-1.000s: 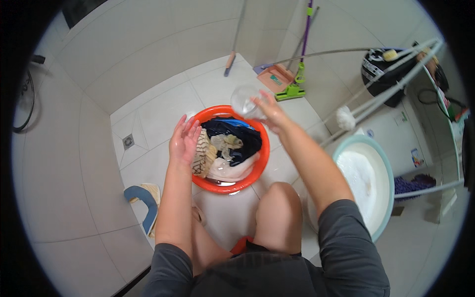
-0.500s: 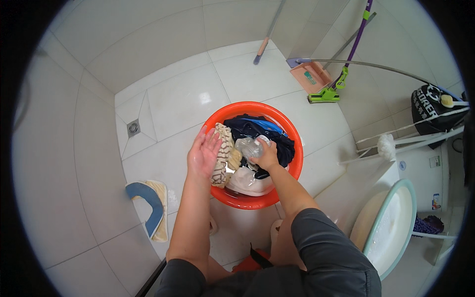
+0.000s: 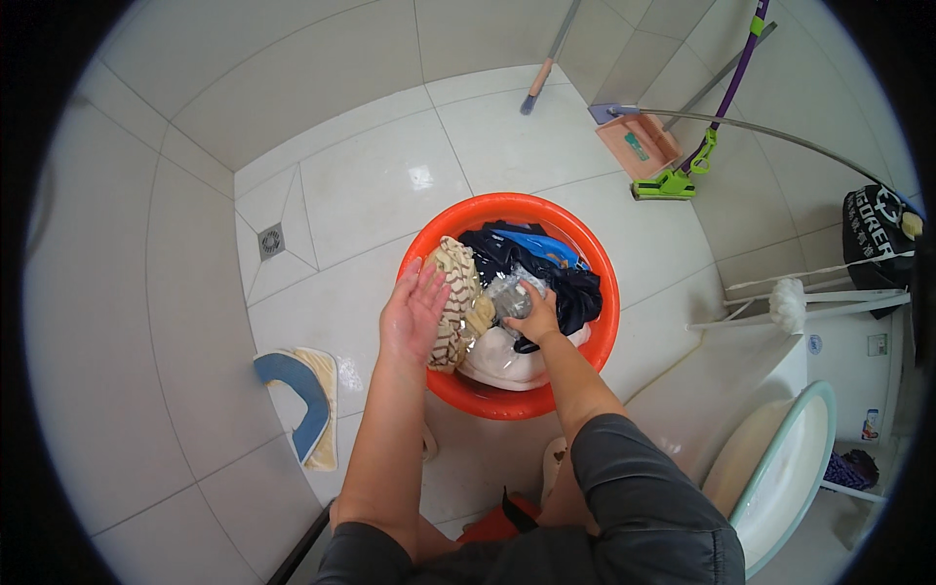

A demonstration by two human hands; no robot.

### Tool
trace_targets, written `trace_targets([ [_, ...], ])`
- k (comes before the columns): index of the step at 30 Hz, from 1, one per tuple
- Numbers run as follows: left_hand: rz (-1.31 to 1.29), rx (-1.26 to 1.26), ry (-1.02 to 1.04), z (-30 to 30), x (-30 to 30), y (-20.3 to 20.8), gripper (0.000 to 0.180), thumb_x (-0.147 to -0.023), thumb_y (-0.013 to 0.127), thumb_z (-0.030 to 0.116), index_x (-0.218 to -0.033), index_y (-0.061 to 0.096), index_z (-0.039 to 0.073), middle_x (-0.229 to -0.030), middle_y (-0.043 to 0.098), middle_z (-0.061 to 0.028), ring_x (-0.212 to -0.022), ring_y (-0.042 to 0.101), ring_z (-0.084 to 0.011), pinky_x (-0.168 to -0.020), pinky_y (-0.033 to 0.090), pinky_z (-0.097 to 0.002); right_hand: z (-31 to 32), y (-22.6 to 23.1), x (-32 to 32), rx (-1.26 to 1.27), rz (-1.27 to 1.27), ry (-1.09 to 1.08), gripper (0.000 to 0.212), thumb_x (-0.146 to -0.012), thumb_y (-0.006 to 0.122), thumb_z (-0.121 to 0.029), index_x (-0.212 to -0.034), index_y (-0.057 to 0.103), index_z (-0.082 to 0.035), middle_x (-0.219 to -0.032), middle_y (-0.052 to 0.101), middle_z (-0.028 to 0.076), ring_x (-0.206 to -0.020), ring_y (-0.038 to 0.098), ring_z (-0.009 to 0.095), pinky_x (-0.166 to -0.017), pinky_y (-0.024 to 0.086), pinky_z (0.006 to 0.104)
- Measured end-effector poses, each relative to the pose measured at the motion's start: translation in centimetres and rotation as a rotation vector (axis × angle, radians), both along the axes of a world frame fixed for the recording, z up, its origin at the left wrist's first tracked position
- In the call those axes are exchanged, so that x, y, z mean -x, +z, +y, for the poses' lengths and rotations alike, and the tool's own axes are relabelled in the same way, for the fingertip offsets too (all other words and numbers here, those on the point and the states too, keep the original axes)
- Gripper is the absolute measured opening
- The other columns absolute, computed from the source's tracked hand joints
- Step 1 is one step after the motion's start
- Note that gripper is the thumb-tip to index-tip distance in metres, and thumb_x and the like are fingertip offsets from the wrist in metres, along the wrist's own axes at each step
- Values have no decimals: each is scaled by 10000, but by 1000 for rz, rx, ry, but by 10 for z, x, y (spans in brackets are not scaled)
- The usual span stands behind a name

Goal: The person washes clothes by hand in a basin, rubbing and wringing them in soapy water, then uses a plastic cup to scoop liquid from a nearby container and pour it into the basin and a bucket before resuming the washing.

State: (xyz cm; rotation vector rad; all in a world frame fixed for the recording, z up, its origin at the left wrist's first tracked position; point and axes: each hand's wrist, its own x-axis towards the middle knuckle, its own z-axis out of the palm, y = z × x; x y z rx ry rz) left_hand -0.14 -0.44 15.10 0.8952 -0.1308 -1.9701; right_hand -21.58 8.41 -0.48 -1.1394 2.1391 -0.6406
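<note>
An orange-red basin (image 3: 609,322) on the floor holds wet clothes: a cream striped cloth (image 3: 449,327) on the left, a dark navy garment (image 3: 575,292) with a blue patch on the right, and a white cloth (image 3: 499,363) at the near side. In the middle of the basin, my right hand (image 3: 538,314) grips a clear plastic cup-like container (image 3: 509,297), low against the clothes. Its exact shape is partly hidden by my fingers. My left hand (image 3: 413,310) is open, palm up and fingers stretched, over the basin's left rim beside the striped cloth.
A pale green-rimmed tub (image 3: 795,468) leans at the right. Behind the basin stand a pink dustpan (image 3: 639,144), a green mop head (image 3: 665,185) and a brush (image 3: 534,90). On the left lie a blue-and-cream U-shaped pad (image 3: 307,405) and a floor drain (image 3: 271,241).
My right hand has lowered and tilted the clear container among the clothes. My left hand stays open by the rim. The whole view has shifted slightly.
</note>
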Motion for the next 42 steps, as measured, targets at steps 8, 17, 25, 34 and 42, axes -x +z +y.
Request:
trace_targets([
  [8,6,26,-23,10,9,11,423,-898,447,172,-1291,375,31,-1295,409,-143,-1188,406,-268,-1021,323,-392,-2,16,20,-71,-831,-320,685,-718,692,-260,-1323,372,-273,-1334,366,115,-1207,384,271,-900,437,414],
  [17,-197,260,-160,42,39,71,420,-886,467,177,-1280,415,44,-1294,440,-86,-1210,375,-202,-1012,274,-351,14,147,24,94,-1455,-296,506,-888,501,-305,-1349,309,-227,-1278,401,126,-1153,446,300,-899,453,451],
  [25,-173,681,-253,84,83,181,452,-947,371,270,-1323,366,18,-1381,349,-86,-1307,249,-181,-1074,139,-340,31,314,39,159,-1298,24,673,-818,497,-550,-1319,309,-141,-1243,411,204,-1043,529,323,-815,504,399],
  [34,106,814,-511,201,176,286,441,-969,276,249,-1340,317,14,-1398,317,-89,-1323,229,-188,-1087,151,-354,197,460,133,321,-960,-111,778,-778,475,-640,-1343,284,-140,-1261,371,275,-1076,497,369,-845,474,435],
  [42,241,753,-895,327,261,298,471,-964,303,311,-1356,300,51,-1379,352,-88,-1280,314,-193,-1049,250,-336,411,486,200,388,-786,-425,715,-845,415,-578,-1368,268,-113,-1300,371,228,-1125,482,327,-911,436,444],
])
